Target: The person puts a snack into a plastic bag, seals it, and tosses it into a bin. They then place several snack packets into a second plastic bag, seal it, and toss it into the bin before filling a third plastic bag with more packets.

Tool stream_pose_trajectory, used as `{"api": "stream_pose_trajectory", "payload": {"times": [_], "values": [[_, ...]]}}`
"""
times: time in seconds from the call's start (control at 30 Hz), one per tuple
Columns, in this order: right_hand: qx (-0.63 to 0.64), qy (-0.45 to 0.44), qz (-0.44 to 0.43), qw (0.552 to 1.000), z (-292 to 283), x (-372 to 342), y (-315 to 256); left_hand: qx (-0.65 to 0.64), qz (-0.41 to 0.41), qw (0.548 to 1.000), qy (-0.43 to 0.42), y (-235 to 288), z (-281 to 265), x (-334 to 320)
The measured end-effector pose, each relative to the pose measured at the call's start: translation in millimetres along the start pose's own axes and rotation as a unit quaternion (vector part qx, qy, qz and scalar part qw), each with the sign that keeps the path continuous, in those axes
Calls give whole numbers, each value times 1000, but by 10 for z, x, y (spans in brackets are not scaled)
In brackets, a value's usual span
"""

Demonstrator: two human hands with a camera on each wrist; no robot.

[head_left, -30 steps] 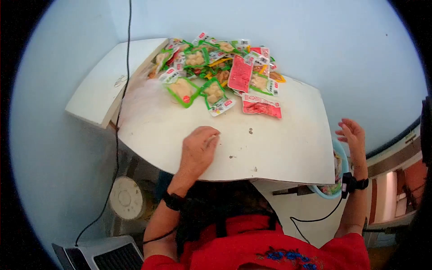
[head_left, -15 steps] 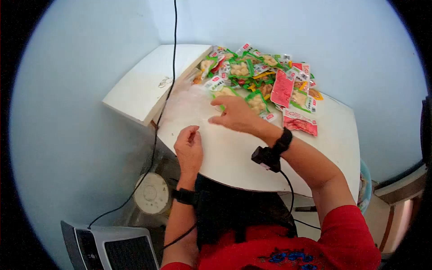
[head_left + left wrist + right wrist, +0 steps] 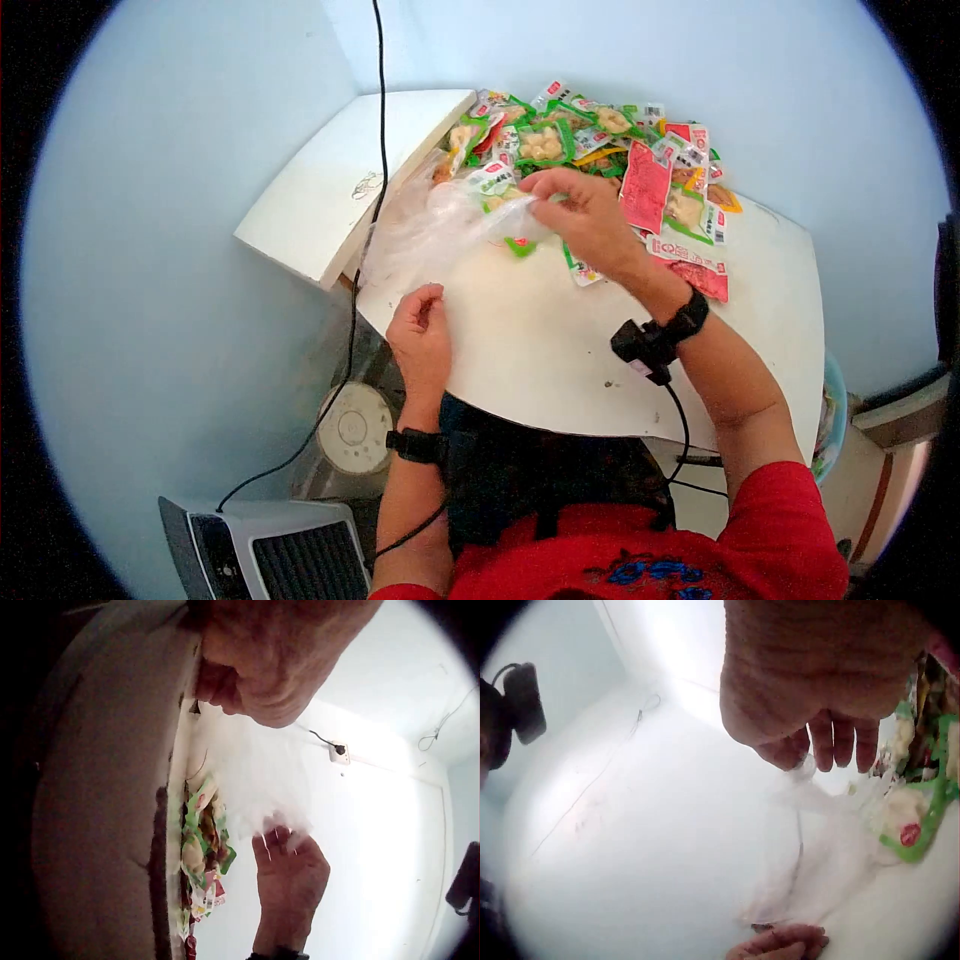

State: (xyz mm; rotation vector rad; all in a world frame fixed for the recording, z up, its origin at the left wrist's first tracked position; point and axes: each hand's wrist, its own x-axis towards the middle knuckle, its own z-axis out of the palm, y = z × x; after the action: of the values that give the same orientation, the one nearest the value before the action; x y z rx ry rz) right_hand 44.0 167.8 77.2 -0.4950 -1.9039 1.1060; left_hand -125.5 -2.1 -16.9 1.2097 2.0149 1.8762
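1. The thin, clear plastic bag (image 3: 440, 225) lies to the person's left of the right hand (image 3: 595, 225), above the desk's left part. Its long axis runs sideways from those fingers towards the thick white board (image 3: 325, 190), sloping slightly towards the person.
2. The right hand is nearer, in contact: its thumb and fingers (image 3: 786, 750) pinch a gathered edge of the plastic.
3. The left hand (image 3: 420, 345) is near the desk's front edge, on the person's side of the bag, fingers curled inward; whether they grip any of the film, I cannot tell.
4. Behind and to the right of the bag, a heap of green-edged, clear-fronted food packets (image 3: 542, 145) lies against the pale blue wall (image 3: 750, 90). Part of the film overlaps the nearest ones. Flat red packets (image 3: 645, 188) are beside the right hand.
5. The surface is a white desk (image 3: 540, 345) with a curved front edge and small dark specks.
6. Below it are a round cream-topped stool (image 3: 355, 428) and a grey-and-black appliance (image 3: 308, 568); a light blue basin (image 3: 834, 420) is at the right.
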Motion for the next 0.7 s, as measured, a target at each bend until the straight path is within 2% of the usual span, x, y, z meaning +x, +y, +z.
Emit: {"api": "stream_pose_trajectory", "payload": {"times": [0.13, 0.27, 0.3, 0.43, 0.5, 0.57, 0.6, 0.63, 0.67, 0.7], "values": [[189, 27, 117, 975, -433, -153, -105, 13, -6, 1000, 0, 55, 21, -28], [304, 119, 144, 934, -636, -233, -234, 38, 20, 999, -13, 42, 34, -64], [245, 86, 125, 958, -729, -190, -160, 46, 21, 999, -14, 50, 34, -68], [332, 108, 137, 927, -853, -129, -55, 46, -2, 999, -6, 185, 25, -49], [395, 120, 149, 899, -865, -112, 71, -69, -47, 996, -36, 463, 82, -89], [393, 87, 163, 901, -858, -122, 172, -185, -119, 972, -79, 853, 157, -150], [391, 69, 168, 903, -854, -122, 174, -215, -129, 962, -111, 939, 187, -179], [257, 50, 105, 959, -852, -143, 159, -246, -138, 949, -142, 1003, 214, -207], [117, 31, 39, 992, -846, -175, 124, -277, -146, 934, -174, 1045, 238, -216], [91, 25, 38, 995, -820, -199, 67, -309, -161, 919, -183, 1073, 261, -213]]}}
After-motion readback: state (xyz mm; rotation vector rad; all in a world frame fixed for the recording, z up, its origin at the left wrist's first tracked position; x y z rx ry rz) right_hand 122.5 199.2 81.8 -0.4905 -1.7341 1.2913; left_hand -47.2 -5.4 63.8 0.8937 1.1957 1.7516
